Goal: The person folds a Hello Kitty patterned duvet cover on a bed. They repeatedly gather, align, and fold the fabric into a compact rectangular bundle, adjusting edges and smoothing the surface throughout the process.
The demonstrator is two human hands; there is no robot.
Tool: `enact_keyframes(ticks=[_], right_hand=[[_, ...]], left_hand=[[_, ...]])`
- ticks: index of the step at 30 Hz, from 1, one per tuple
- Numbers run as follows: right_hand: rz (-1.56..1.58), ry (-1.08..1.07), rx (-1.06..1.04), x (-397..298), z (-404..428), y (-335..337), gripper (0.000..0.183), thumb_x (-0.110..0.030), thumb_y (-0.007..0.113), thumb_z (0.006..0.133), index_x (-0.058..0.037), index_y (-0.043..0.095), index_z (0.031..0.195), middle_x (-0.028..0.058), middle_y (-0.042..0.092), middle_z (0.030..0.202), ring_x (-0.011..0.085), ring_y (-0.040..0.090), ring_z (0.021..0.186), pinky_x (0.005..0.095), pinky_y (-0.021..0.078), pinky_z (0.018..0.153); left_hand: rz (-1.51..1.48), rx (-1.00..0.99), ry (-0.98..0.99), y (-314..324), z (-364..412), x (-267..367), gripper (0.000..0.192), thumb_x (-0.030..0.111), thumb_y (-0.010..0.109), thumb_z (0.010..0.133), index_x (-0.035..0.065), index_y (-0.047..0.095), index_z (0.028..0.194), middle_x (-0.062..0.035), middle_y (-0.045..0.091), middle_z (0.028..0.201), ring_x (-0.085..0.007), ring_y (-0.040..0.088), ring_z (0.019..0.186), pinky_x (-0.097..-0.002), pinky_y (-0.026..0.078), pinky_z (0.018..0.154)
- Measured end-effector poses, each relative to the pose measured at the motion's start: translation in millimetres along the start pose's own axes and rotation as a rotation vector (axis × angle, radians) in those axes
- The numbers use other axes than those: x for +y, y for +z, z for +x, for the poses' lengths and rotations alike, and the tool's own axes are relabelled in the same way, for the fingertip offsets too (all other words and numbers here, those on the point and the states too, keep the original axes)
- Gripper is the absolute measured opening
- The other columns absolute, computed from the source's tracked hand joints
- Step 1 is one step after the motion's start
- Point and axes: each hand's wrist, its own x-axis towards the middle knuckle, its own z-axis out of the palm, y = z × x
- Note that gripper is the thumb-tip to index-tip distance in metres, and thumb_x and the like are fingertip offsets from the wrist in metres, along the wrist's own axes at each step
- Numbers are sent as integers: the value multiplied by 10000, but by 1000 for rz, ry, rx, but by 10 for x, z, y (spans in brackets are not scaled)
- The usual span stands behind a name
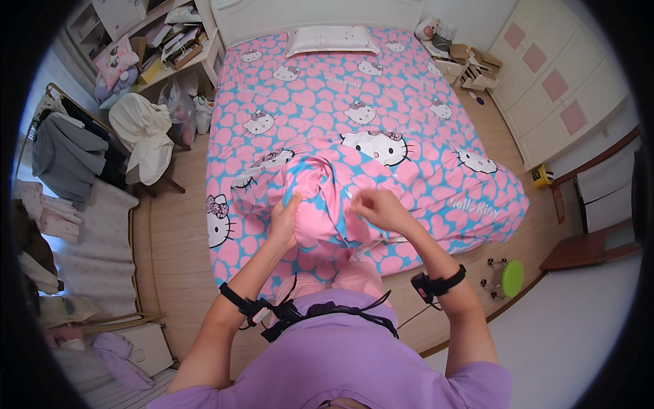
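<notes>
A pink and blue heart-print duvet cover [311, 225] with white cat faces is bunched up at the near end of the bed. My left hand [285, 221] grips the left side of this bunch, thumb on top, fingers mostly hidden by the cloth. Just right of the bunch is my right hand [382, 208], its fingers curled in close to the fabric. Whether anything is pinched in them cannot be made out. A dark seam or opening edge runs down the bunched cloth between the two hands. Matching print covers the bed [301, 102] beyond.
A white pillow [333, 41] lies at the headboard. To the left stand a chair draped with white cloth [143, 135] and a rack of clothes [71, 148]. A green-seated stool [512, 278] is at the right, near the bed's corner. A white wardrobe [557, 76] lines the far right.
</notes>
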Motion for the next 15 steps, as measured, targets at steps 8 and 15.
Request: enact_keyframes(ticks=[8, 15], right_hand=[[-56, -5, -67, -139, 575, 549, 274, -253, 715, 885, 9, 657, 941, 60, 638, 718, 119, 622, 679, 293, 485, 599], [629, 72, -385, -329, 150, 414, 136, -160, 640, 932, -33, 644, 882, 10, 630, 747, 122, 609, 633, 272, 497, 582]], left_hand=[[82, 58, 50, 24, -132, -71, 201, 257, 647, 970, 65, 651, 1027, 22, 615, 960, -57, 541, 838, -255, 461, 755], [118, 127, 132, 0, -37, -189, 296, 324, 555, 1024, 51, 652, 1082, 39, 605, 975, -53, 502, 904, -231, 417, 829]])
